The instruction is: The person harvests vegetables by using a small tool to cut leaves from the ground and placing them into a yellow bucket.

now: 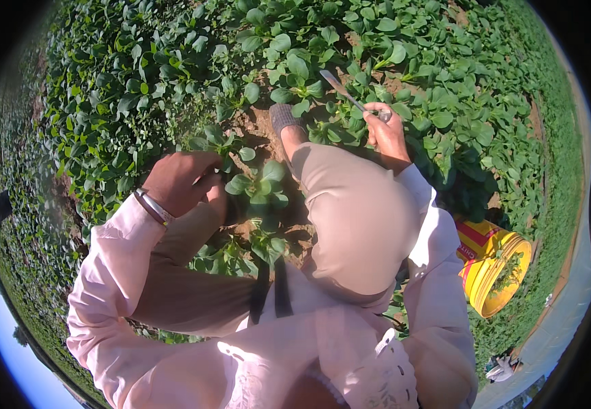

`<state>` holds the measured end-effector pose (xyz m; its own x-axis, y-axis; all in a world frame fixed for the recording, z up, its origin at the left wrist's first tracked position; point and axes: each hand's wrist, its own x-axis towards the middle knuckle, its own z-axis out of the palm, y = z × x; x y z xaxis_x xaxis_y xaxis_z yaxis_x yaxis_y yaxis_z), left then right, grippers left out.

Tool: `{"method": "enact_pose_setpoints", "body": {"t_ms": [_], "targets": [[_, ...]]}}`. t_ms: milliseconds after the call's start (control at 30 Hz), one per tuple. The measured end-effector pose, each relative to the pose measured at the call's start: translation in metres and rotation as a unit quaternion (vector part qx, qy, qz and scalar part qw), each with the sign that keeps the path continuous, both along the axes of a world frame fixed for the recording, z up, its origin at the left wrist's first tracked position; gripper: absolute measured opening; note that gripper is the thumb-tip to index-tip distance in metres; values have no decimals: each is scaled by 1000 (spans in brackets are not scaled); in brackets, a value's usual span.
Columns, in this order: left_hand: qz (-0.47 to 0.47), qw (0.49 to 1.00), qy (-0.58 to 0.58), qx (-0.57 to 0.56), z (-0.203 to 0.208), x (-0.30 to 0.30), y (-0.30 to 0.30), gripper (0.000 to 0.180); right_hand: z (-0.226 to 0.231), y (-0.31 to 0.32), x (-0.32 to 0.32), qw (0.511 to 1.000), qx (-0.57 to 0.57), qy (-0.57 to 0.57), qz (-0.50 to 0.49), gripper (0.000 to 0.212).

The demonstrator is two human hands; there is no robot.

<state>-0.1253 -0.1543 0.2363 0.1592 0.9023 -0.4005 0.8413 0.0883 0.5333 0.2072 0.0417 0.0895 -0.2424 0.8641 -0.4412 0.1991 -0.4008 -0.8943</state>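
My right hand (385,129) is wrapped round the handle of a knife (341,88), held above the leaves past my bent knee. Its metal blade points up and to the left, apart from my foot. My left hand (185,178), with a bracelet (153,206) at the wrist, hangs in shade beside my other knee. Those fingers are curled inward; what they hold, if anything, is hidden. Close to the left hand grows a leafy green plant (260,185), rooted in brown soil. A smaller plant (265,243) stands between my legs.
Dense leafy greens (159,75) cover the ground ahead and to both sides. A yellow and red bucket (497,269) lies tilted at my right, with some greens inside. My shod foot (282,119) rests on the soil among the plants.
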Motion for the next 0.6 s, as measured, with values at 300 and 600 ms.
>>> {"method": "enact_pose_setpoints", "body": {"t_ms": [300, 600], "targets": [[1, 988, -18, 156, -197, -1, 222, 20, -84, 81, -74, 994, -38, 23, -99, 16], [-134, 951, 260, 100, -302, 60, 267, 40, -110, 67, -67, 931, -146, 196, -270, 19]]}}
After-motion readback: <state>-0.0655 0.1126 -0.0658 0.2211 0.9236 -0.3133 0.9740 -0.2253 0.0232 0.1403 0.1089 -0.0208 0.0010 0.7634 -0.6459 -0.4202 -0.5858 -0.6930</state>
